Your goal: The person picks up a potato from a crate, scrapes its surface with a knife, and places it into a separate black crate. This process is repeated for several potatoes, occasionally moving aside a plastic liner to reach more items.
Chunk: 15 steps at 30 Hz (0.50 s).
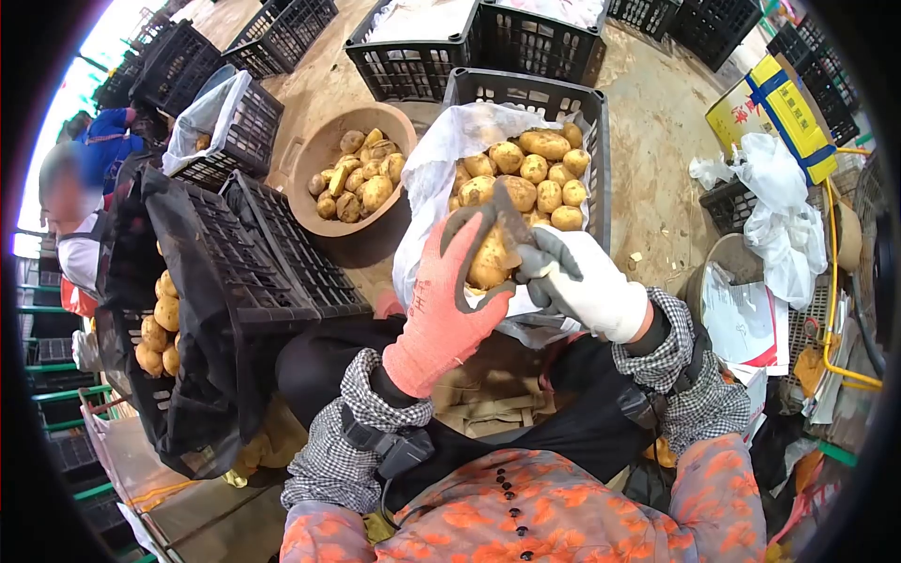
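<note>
My left hand, in a coral glove with grey fingers, curves its fingers and thumb around a potato. My right hand, in a white glove with grey fingertips, grips a knife whose blade points up beside that potato; its handle is hidden in the fingers. Just beyond both hands stands a black crate lined with a whitish plastic sheet, holding many potatoes.
Left of the crate, a brown tub holds whole and cut potatoes. Black crates draped with dark cloth stand at my left, with potatoes inside. A yellow box and white plastic bags lie right. Another person is at far left.
</note>
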Each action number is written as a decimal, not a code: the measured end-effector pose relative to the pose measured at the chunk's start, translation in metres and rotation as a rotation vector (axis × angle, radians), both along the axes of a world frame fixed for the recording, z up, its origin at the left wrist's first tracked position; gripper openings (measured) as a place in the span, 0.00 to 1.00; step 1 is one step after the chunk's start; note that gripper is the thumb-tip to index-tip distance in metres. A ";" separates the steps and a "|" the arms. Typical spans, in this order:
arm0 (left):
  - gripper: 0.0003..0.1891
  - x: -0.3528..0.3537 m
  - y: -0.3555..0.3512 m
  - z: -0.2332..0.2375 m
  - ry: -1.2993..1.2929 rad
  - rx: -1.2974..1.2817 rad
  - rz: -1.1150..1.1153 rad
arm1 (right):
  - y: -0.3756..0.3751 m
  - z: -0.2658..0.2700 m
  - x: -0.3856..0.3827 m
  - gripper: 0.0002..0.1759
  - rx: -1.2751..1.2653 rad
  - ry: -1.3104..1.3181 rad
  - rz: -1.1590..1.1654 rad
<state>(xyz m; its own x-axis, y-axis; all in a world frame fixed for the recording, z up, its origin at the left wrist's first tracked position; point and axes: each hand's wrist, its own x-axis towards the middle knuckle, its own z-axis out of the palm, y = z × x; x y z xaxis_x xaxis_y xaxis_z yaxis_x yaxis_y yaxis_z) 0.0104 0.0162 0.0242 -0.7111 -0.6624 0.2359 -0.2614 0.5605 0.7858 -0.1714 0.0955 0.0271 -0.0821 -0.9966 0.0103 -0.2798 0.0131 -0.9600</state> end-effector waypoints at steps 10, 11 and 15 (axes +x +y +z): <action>0.49 -0.002 0.005 -0.002 0.246 0.110 0.033 | -0.009 0.017 0.006 0.28 0.202 -0.762 -0.254; 0.49 -0.001 0.005 -0.001 0.247 0.108 0.034 | -0.008 0.015 0.004 0.27 0.200 -0.782 -0.242; 0.47 -0.003 0.012 0.004 0.335 0.992 0.034 | -0.008 0.015 0.009 0.26 0.223 -0.829 -0.216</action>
<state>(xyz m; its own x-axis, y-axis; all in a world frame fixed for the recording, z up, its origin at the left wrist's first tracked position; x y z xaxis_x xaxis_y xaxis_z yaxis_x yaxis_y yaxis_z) 0.0071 0.0285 0.0281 -0.6872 -0.6847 -0.2429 0.0509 -0.3789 0.9240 -0.1619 0.0871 0.0425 -0.1634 -0.9301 -0.3289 0.5352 0.1964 -0.8216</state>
